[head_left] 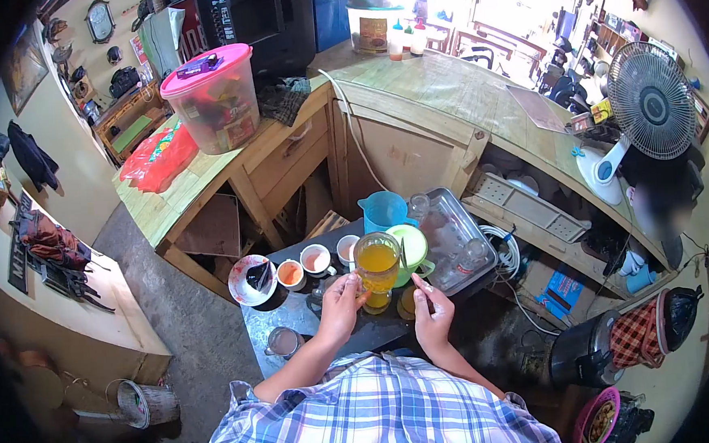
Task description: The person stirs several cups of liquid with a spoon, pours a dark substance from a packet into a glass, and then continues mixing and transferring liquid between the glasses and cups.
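My left hand holds a glass mug of yellow-orange drink by its handle side, above the low dark table. Just right of the mug, my right hand is closed on a thin metal utensil that points upward. Behind it stands a green pitcher, with a blue pitcher farther back. White cups with pinkish or orange contents stand to the left, beside a plate bearing something dark. Lower left is a glass mug. More yellow drinks show partly below the held mug.
A metal tray with glassware lies on the table's right side. Wooden counters wrap around the front. They hold a pink-lidded tub, a red bag and a fan. A cable hangs at right.
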`<control>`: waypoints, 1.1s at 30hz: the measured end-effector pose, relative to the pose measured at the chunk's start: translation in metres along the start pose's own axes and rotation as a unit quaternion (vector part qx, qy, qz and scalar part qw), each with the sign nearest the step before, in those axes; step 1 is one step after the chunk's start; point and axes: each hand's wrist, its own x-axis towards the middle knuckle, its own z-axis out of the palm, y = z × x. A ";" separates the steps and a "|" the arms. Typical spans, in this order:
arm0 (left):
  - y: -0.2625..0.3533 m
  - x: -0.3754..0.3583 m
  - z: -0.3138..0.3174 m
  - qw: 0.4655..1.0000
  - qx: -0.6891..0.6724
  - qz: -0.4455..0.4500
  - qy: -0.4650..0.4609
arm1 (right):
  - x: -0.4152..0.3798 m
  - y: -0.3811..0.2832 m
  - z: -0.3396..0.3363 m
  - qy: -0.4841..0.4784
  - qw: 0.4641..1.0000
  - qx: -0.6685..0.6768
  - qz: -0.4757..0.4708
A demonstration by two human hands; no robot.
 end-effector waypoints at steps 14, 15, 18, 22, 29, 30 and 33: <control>0.016 -0.003 -0.009 0.998 -0.016 -0.052 -0.034 | 0.035 -0.014 -0.044 -0.012 0.920 -0.208 -0.332; 0.016 -0.003 -0.009 0.998 -0.012 -0.054 -0.035 | 0.036 -0.016 -0.044 -0.018 0.916 -0.216 -0.339; 0.010 -0.002 -0.012 0.998 0.019 -0.029 -0.057 | 0.032 -0.028 -0.034 -0.032 0.909 -0.223 -0.352; 0.006 -0.001 -0.014 0.997 0.018 -0.046 -0.052 | 0.025 -0.033 -0.033 -0.037 0.903 -0.263 -0.339; 0.001 0.000 -0.016 0.998 0.032 -0.047 -0.029 | 0.024 -0.030 -0.043 -0.016 0.903 -0.290 -0.316; 0.000 0.000 -0.016 0.998 0.034 -0.044 -0.029 | 0.022 -0.034 -0.036 -0.029 0.898 -0.290 -0.330; 0.003 -0.002 -0.015 0.998 0.034 -0.042 -0.039 | 0.022 -0.038 -0.028 -0.046 0.898 -0.290 -0.329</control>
